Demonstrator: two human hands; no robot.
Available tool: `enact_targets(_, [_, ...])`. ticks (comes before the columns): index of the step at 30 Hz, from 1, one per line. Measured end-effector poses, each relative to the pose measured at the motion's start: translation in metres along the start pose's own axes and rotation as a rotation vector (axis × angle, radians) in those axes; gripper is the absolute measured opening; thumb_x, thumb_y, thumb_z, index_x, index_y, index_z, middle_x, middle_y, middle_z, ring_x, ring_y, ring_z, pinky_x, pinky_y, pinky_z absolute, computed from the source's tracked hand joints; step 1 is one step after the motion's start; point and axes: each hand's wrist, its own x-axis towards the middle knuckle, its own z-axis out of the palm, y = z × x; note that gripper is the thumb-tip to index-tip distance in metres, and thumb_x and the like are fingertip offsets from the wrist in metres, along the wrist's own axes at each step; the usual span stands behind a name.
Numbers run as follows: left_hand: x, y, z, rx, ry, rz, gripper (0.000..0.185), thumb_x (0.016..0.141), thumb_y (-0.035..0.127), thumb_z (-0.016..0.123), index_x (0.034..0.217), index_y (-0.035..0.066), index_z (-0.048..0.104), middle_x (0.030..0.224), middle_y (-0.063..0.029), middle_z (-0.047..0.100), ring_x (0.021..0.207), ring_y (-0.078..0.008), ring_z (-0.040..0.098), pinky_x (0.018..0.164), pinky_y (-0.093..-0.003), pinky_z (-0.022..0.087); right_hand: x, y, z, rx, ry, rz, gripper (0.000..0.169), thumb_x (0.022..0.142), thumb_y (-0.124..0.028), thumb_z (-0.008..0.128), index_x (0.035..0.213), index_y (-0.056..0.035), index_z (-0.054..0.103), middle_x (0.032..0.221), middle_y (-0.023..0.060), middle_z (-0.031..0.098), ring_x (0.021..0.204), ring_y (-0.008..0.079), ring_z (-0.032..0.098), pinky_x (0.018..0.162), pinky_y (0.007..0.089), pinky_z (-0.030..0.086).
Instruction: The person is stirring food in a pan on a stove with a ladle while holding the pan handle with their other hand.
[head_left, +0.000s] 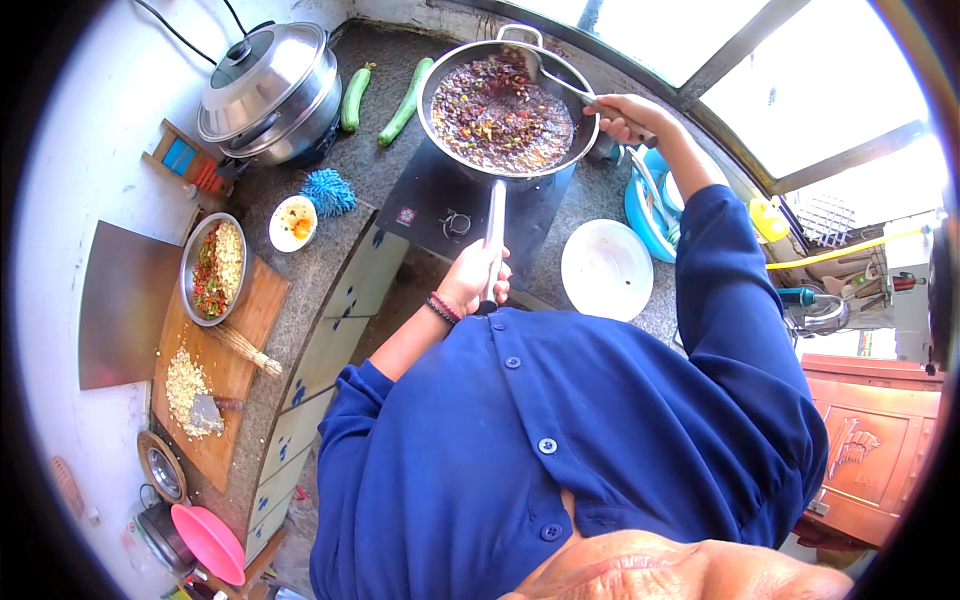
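Note:
My left hand (474, 279) is closed around the long metal handle (496, 225) of a wide frying pan (426, 112). The pan stands on a black induction cooktop (457, 202) and holds a dark, oily chopped mixture (502, 112) with red and green bits. A metal spatula (566, 82) is in my right hand (622, 120), above the pan's right rim; its head dips into the mixture near the far side. Two green gourds or cucumbers (355, 99) lie left of the pan. Right of the cooktop is a white bowl (607, 270).
At left are a lidded steamer (270, 82), a small stained bowl (293, 223), a blue fuzzy cloth (328, 192), a metal bowl of chopped ingredients (216, 268), and a cutting board (255, 300) bearing a cleaver (206, 412) and chopped bits. A blue basin (637, 202) of utensils stands at right.

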Motion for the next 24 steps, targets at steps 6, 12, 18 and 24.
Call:
enact_targets(6, [0.000,0.001,-0.001,-0.003,-0.005,-0.006,0.023,0.100,0.029,0.041,0.100,0.006,0.047,0.069,-0.0061,0.050,0.052,-0.0161,0.050,0.049,-0.0353,0.047,-0.014,0.001,0.045,-0.551,0.118,-0.046,0.030,0.096,-0.031,0.045,0.109,-0.0057,0.057,0.063,-0.0014,0.049,0.047,0.0057,0.042,0.039,0.0213,0.035])
enact_targets(12, [-0.002,0.000,-0.002,-0.035,-0.015,0.003,0.023,0.100,0.029,0.041,0.100,0.007,0.047,0.069,-0.0059,0.050,0.052,-0.0164,0.050,0.050,-0.0356,0.047,-0.097,0.004,0.078,-1.275,0.295,-0.124,0.033,0.094,-0.029,0.049,0.113,-0.0046,0.059,0.069,0.0053,0.059,0.052,0.0114,0.055,0.045,0.0257,0.045])
enact_targets(18, [0.001,-0.002,-0.002,-0.054,-0.010,-0.004,0.024,0.099,0.029,0.042,0.100,0.006,0.046,0.068,-0.0066,0.049,0.050,-0.0160,0.049,0.046,-0.0346,0.046,-0.093,-0.020,0.037,-1.192,0.381,-0.182,0.031,0.096,-0.026,0.046,0.113,-0.0027,0.057,0.068,0.0070,0.058,0.050,0.0117,0.054,0.044,0.0263,0.047])
enact_targets(24, [0.001,-0.001,-0.001,-0.027,-0.026,0.000,0.023,0.100,0.028,0.041,0.100,0.006,0.046,0.068,-0.0064,0.049,0.050,-0.0158,0.049,0.047,-0.0343,0.046,0.007,-0.065,0.023,-1.287,0.319,-0.230,0.027,0.092,-0.024,0.050,0.099,0.0008,0.055,0.054,0.0035,0.051,0.038,0.0147,0.050,0.037,0.0312,0.045])
